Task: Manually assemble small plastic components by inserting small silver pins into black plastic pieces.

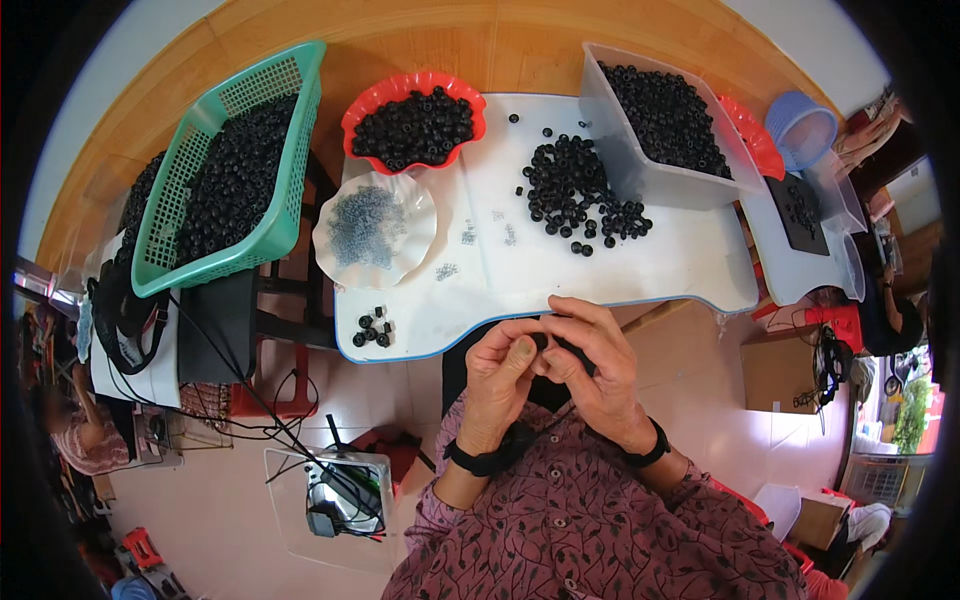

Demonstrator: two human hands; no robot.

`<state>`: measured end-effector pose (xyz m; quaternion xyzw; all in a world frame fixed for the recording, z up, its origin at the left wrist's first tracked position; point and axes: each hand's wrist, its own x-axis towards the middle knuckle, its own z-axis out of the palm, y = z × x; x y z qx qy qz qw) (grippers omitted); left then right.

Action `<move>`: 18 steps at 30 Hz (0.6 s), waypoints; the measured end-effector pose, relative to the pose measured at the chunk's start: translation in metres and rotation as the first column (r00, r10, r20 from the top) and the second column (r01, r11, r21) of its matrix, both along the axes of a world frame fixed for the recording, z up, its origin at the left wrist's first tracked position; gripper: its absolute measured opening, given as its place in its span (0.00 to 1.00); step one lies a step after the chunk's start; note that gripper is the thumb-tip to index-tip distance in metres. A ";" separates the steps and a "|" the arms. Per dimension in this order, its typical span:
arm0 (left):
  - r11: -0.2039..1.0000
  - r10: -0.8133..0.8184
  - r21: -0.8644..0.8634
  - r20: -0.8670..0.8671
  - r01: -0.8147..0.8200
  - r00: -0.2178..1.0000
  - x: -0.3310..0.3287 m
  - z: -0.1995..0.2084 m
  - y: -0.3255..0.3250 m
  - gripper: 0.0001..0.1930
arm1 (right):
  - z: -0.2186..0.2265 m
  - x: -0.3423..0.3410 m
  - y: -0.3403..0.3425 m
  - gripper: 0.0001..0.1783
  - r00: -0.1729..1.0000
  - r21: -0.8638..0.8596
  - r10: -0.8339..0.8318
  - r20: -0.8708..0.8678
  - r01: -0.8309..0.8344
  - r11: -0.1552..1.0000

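Pinching a small black part [541,342] between both hands [552,368].

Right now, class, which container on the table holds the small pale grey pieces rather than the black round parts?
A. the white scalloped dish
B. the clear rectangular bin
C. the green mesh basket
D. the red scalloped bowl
A: the white scalloped dish holds a heap of small pale grey pieces, while the other three containers hold black parts.

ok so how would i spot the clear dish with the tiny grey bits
Start at the white table and go to its left end. Below the red bowl of black beads lies a clear wavy-edged dish. It alone holds tiny grey pieces, not black beads.
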<state>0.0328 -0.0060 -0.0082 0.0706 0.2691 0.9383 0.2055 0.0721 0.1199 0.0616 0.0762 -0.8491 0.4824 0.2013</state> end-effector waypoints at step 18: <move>0.963 0.083 -0.237 -0.184 -0.126 0.980 0.005 0.018 0.010 0.16 | -0.021 -0.003 0.014 0.07 0.984 -0.578 0.075 0.160 0.032 0.815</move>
